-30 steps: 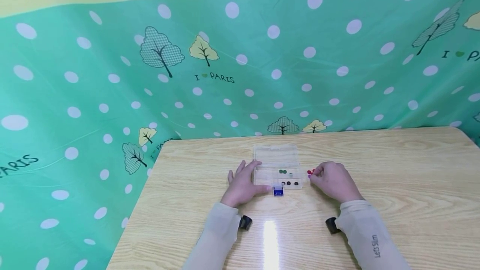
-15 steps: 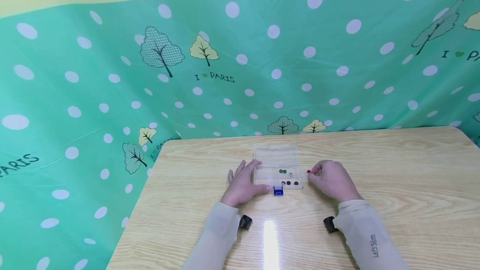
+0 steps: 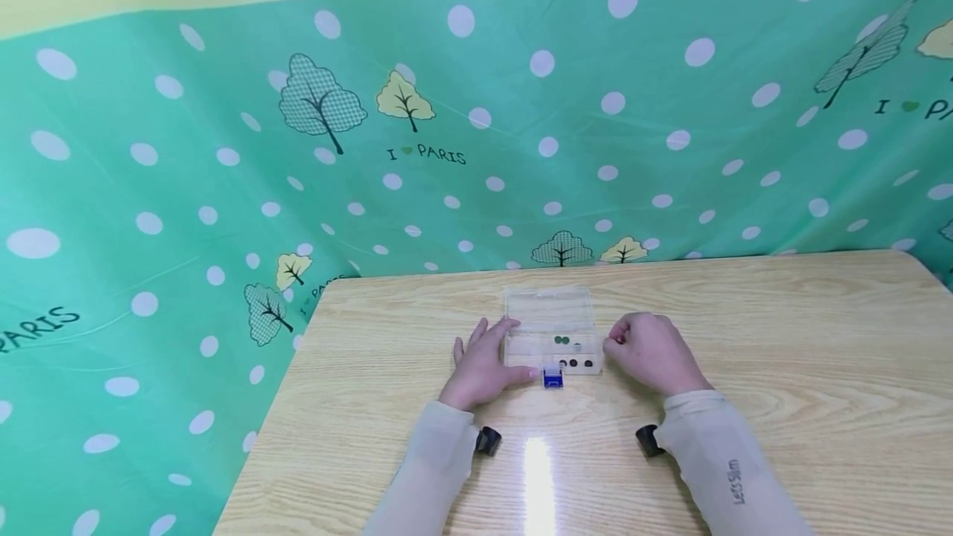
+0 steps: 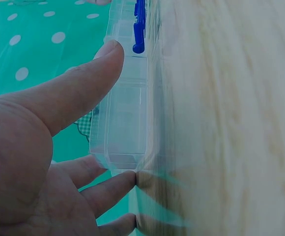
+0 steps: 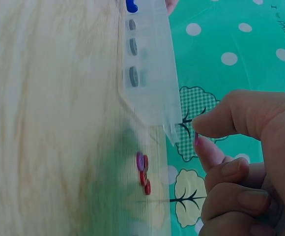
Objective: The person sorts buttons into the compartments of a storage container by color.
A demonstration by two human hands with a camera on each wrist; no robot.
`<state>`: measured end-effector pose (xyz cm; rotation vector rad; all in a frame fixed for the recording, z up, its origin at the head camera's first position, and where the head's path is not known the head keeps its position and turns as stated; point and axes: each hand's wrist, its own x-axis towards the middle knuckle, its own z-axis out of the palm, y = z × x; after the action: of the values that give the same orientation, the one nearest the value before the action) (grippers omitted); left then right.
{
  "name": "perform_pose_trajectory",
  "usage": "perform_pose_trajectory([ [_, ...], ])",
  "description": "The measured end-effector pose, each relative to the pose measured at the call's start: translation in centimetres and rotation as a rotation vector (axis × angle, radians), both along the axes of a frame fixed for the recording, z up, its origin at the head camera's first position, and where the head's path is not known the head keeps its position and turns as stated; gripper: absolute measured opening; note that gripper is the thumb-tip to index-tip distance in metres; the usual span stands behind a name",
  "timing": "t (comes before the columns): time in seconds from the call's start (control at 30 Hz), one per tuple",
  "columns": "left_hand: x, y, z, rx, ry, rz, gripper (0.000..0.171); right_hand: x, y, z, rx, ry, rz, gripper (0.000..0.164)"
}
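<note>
A clear plastic compartment box (image 3: 524, 346) stands on the table with its lid laid back. Green buttons (image 3: 562, 340) and dark buttons (image 3: 573, 363) lie in separate compartments. My left hand (image 3: 480, 370) rests against the box's left end, fingers spread, the thumb at its front wall beside the blue latch (image 3: 553, 379). Just off the right end, my right hand (image 3: 651, 351) pinches a small pinkish button (image 5: 196, 138), seen edge-on, between thumb and index finger. Below it in the right wrist view lie a purple button (image 5: 140, 161) and red buttons (image 5: 147, 187), hidden from the head view.
The wooden table (image 3: 782, 354) reaches back to a green dotted cloth (image 3: 447, 147) hanging behind it. A bright light reflection (image 3: 538, 486) falls on the table in front of the box.
My right hand has risen slightly and moved left toward the box with the button pinched. The red and purple buttons seen beside its fingertips are now hidden in the head view. My left hand stays put.
</note>
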<state>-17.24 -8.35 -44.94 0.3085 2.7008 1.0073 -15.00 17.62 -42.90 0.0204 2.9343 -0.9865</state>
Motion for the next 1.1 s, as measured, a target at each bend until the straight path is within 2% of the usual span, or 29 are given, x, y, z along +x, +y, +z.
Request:
perform_pose_trajectory([
  [0.53,-0.2,0.0,-0.1,0.006,-0.010,0.001,0.081,-0.4,-1.8,0.6,-0.057,-0.034,0.013,0.022],
  [1.1,0.0,0.0,0.2,0.012,-0.015,-0.001,0.081,-0.7,-3.3,0.5,-0.075,-0.006,0.042,0.021],
])
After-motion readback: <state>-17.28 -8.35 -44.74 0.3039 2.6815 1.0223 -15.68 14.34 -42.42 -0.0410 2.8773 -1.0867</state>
